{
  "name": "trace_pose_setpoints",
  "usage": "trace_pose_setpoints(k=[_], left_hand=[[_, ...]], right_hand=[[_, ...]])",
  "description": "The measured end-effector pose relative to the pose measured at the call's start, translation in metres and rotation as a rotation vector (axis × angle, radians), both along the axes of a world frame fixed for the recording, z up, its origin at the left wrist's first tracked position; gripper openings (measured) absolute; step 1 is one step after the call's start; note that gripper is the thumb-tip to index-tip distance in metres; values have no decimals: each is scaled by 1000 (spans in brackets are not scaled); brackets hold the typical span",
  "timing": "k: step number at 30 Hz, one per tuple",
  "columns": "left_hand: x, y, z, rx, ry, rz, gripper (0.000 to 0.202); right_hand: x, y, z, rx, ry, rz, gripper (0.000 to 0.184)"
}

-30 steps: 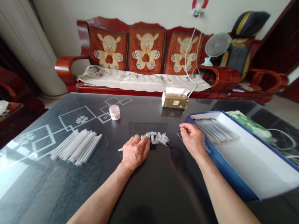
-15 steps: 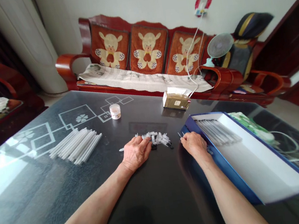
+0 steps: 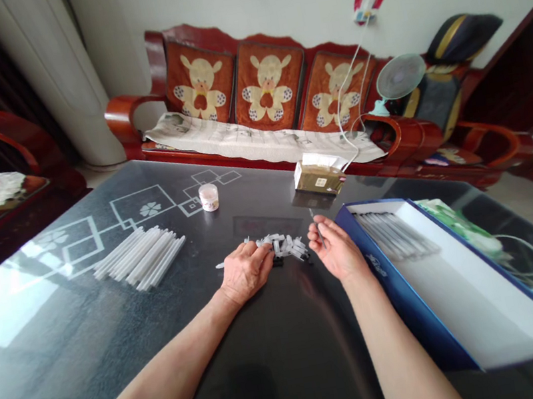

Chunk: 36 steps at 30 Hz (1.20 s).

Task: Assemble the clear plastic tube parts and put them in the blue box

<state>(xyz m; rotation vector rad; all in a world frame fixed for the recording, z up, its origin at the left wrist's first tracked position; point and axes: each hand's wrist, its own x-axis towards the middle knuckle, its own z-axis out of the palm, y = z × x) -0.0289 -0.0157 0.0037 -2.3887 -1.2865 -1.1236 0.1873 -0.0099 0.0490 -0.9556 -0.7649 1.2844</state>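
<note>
The right hand (image 3: 338, 252), right of centre in the frame, has its palm turned partly up and its fingers pinched on a slim, dark grey, pen-like rod (image 3: 320, 237). The rod stands steeply tilted, its narrow end projecting above the fingertips; finer markings are too small to read. The left hand (image 3: 246, 273), at mid-frame, lies palm down with fingers curled at the left edge of a loose heap of small, translucent white plastic pieces (image 3: 284, 245); whether it grips any of them cannot be told. The heap's pieces are short, frosted and jumbled at various angles, with small black plastic parts (image 3: 278, 262) along its lower edge. At centre left lies a bundle of long, straight, whitish, translucent tubes (image 3: 142, 259), roughly parallel and set obliquely on the dark, glossy counter (image 3: 282, 359). At lower right stands an open blue cardboard box with a white interior (image 3: 479, 300); in its far end lies a row of slender, clear-grey rods with dark ends (image 3: 396, 234). Beyond the heap stand a small, round, whitish tub (image 3: 209, 198) and a gold-brown tissue box (image 3: 318, 179).
</note>
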Motion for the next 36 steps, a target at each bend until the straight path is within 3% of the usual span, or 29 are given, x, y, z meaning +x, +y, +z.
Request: trace_pose_setpoints(k=[4,8,24,32,36], left_hand=[[1,0,-1,-7,-16,13,21],[2,1,-2,15,-32,12,20],[3,1,-2,0,-42,-47,20],[1,-1,2,-28,-87,-63,27],[0,0,3,-27,-58,2,24]], right_hand=[[-30,-3,-15,23,171,64,31],[-40,-3,-25,51,198,63,21],[-52,-11,-38,111,-187,131,24],[-57,-19,-27,278,-565,145,24],[-57,-15,-27,242,-432,92,33]])
